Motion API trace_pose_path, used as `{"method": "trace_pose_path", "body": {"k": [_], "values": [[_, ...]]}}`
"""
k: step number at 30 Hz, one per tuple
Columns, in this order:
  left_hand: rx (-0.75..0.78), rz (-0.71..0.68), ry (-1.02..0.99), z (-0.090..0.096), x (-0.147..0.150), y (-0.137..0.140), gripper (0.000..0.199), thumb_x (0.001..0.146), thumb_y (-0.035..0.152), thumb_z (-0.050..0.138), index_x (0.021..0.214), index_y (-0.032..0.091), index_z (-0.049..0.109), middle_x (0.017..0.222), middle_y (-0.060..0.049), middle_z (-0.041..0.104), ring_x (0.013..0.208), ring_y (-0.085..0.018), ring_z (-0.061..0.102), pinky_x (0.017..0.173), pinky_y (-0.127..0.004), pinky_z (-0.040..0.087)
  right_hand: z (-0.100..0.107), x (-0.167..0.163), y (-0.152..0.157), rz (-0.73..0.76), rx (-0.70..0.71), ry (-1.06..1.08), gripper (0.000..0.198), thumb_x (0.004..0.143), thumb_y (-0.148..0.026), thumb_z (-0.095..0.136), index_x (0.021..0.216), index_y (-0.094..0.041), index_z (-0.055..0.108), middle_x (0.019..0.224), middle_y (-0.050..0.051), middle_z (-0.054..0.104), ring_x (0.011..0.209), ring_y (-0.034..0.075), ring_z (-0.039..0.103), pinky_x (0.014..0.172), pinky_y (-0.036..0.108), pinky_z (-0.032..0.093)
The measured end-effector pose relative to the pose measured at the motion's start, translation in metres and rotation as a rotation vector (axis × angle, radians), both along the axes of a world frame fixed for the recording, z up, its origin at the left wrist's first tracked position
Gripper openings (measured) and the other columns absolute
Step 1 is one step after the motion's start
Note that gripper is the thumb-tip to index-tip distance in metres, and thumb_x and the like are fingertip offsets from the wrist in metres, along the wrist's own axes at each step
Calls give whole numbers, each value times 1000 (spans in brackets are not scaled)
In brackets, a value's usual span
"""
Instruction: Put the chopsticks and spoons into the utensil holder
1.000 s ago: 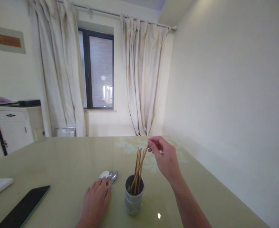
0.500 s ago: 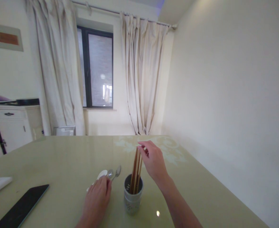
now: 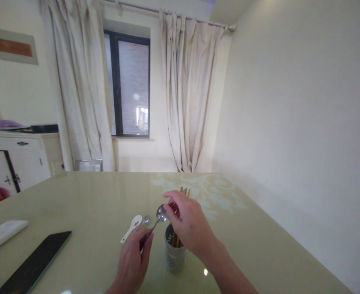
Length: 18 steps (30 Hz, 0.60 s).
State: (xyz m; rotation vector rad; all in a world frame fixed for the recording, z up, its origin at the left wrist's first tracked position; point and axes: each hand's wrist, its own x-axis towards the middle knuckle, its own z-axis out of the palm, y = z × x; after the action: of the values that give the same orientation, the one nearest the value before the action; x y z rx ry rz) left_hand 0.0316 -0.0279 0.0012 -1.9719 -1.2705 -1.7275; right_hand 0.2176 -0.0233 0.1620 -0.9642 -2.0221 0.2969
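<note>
My left hand (image 3: pixel 134 255) is closed around the handle of a metal spoon (image 3: pixel 161 213), whose bowl points up and away to the right. Over that bowl, my right hand (image 3: pixel 187 218) has its thumb at the rim and its index finger stretched out above, with a gap between them. Several wooden chopsticks (image 3: pixel 178 241) stand in a pale patterned utensil holder (image 3: pixel 176 259), partly hidden behind my right hand. Left of the holder, a white spoon (image 3: pixel 132 228) lies on the table beside a second metal spoon (image 3: pixel 146 221), its handle hidden by my left hand.
The glossy greenish table (image 3: pixel 85 200) meets the wall on the right. A black tablet-like slab (image 3: pixel 34 263) and a white flat object (image 3: pixel 7 234) lie at the left. Beyond stand a white cabinet (image 3: pixel 30 157) and curtains (image 3: pixel 186 94) beside a window.
My left hand has lifted a metal spoon off the table toward the holder. My right hand has come down and left from the chopstick tops to the spoon's bowl.
</note>
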Motion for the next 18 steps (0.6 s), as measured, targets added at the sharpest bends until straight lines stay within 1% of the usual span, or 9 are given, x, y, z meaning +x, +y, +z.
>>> {"method": "trace_pose_path", "body": {"k": [2, 4, 6, 8, 10, 12, 13, 15, 18], "values": [[-14, -35, -5, -2, -2, 0, 21, 108, 41, 54, 111, 24, 65, 92, -3, 77, 78, -19, 74, 72, -28, 60, 0, 4, 3, -20, 38, 9, 28, 97, -7, 66, 120, -21, 73, 99, 3, 80, 85, 19, 75, 79, 28, 54], [-55, -70, -55, -3, -4, 0, 30, 110, 46, 46, 120, 24, 63, 98, -5, 77, 84, -20, 75, 74, -30, 60, 4, 12, 5, -63, 138, 44, 20, 98, -10, 66, 112, -22, 74, 98, 4, 80, 85, 19, 74, 79, 28, 55], [-161, -74, -118, -1, -8, 4, 39, 112, 49, 34, 123, 24, 62, 103, -7, 76, 90, -22, 74, 77, -32, 60, 12, 26, 5, -130, 259, 103, 12, 100, -14, 65, 105, -21, 74, 94, 4, 79, 80, 19, 73, 76, 28, 55], [-328, 27, -109, 1, -14, 10, 43, 111, 49, 31, 115, 23, 65, 103, -8, 75, 94, -24, 73, 83, -36, 59, 21, 42, 3, -200, 344, 153, 10, 102, -18, 65, 103, -21, 74, 90, 3, 78, 72, 17, 70, 72, 27, 55], [-512, 227, 28, -1, -23, 17, 39, 108, 45, 37, 111, 23, 69, 111, -11, 76, 105, -28, 70, 94, -43, 55, 30, 57, 1, -251, 386, 178, 9, 102, -20, 66, 102, -21, 74, 91, 3, 79, 71, 16, 70, 71, 27, 55], [-656, 422, 208, -6, -31, 22, 35, 105, 37, 42, 120, 23, 71, 126, -13, 75, 119, -32, 65, 104, -50, 48, 35, 67, 1, -271, 392, 181, 8, 102, -21, 66, 101, -22, 74, 92, 3, 79, 73, 17, 71, 72, 27, 56], [-714, 482, 286, -10, -34, 23, 37, 104, 35, 43, 128, 24, 69, 135, -13, 73, 126, -32, 62, 107, -53, 44, 37, 69, 1, -270, 384, 174, 8, 102, -21, 66, 101, -22, 74, 92, 3, 79, 75, 18, 72, 73, 28, 56], [-800, 529, 389, -16, -38, 25, 42, 104, 33, 44, 139, 25, 66, 146, -12, 68, 134, -31, 57, 112, -55, 39, 36, 70, 2, -259, 359, 144, 9, 102, -21, 65, 100, -22, 74, 92, 3, 79, 77, 19, 72, 74, 28, 56], [-868, 532, 455, -17, -39, 23, 43, 106, 31, 42, 142, 26, 65, 148, -12, 67, 134, -29, 59, 113, -52, 38, 31, 64, 6, -252, 301, 60, 12, 102, -18, 63, 98, -22, 73, 93, 3, 78, 81, 20, 72, 76, 30, 54]]}}
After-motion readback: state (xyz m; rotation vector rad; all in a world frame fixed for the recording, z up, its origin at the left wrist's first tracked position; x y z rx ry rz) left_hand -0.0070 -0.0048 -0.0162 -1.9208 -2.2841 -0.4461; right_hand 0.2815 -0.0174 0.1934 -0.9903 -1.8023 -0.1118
